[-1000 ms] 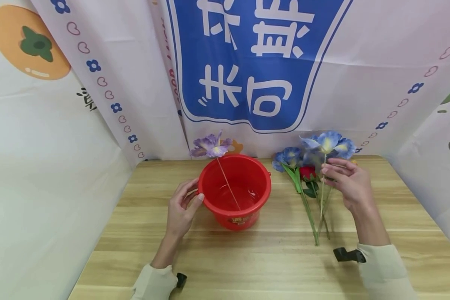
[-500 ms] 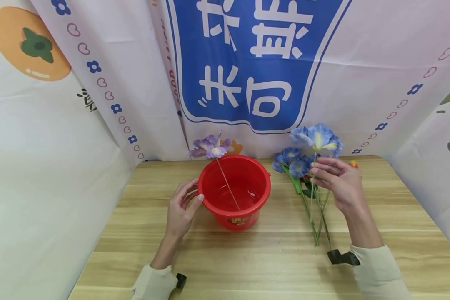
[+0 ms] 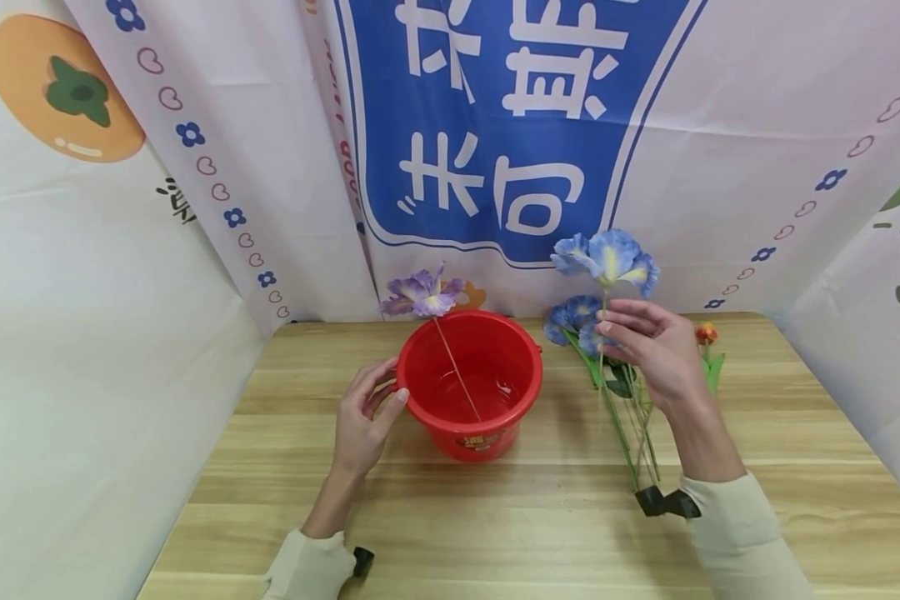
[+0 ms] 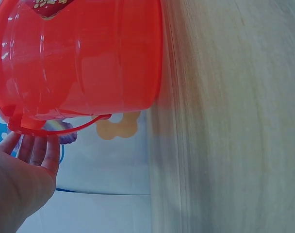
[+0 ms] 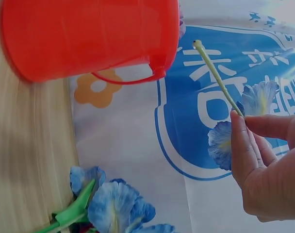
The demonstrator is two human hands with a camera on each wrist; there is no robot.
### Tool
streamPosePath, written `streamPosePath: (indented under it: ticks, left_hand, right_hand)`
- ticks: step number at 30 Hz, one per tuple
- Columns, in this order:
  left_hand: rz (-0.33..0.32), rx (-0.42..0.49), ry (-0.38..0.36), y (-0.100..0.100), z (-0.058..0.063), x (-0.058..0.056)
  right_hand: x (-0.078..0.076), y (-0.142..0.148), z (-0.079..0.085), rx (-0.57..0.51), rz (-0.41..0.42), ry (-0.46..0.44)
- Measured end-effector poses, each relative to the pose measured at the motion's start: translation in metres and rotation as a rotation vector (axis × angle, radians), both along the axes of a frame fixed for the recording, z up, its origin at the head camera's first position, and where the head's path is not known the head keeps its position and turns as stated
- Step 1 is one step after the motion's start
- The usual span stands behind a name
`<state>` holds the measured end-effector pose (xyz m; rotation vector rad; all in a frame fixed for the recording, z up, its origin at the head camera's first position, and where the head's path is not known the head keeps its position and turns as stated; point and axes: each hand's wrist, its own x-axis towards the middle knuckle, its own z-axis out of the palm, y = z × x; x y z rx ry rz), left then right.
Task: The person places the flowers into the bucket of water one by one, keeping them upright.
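A red plastic bucket [image 3: 487,442] stands upright on the wooden table. My left hand [image 3: 363,421] holds its left side at the rim, near the handle [image 4: 72,130]. Inside leans a purple artificial iris [image 3: 422,293], its bloom above the back rim. Right of the bucket, my right hand [image 3: 656,350] pinches the stem of a blue artificial iris [image 3: 607,258] between thumb and fingers. In the right wrist view the bare stem [image 5: 215,75] points up past the fingertips, apart from the bucket.
Other blue irises [image 3: 570,317] lie on the table [image 3: 540,517] below my right hand, their stems towards me. An orange tulip [image 3: 707,333] with green leaves lies further right. Printed cloth [image 3: 720,167] hangs close behind the table.
My right hand has moved left and slightly up with the blue iris, towards the bucket. The orange tulip has come into sight behind it. My left hand and the bucket stay put.
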<state>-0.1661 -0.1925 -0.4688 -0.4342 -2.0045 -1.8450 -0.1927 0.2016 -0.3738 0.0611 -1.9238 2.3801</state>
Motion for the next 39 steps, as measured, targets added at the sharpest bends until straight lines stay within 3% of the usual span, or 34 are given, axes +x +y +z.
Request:
streamPosePath:
  ticks: [14, 39]
  left_hand:
    - [0.003, -0.004, -0.008, 0.002, 0.0, 0.0]
    - [-0.002, 0.002, -0.01, 0.001, 0.0, 0.001]
  right_hand:
    - [-0.005, -0.017, 0.012, 0.032, 0.004, -0.02]
    - [-0.025, -0.072, 0.027, 0.08, 0.03, 0.034]
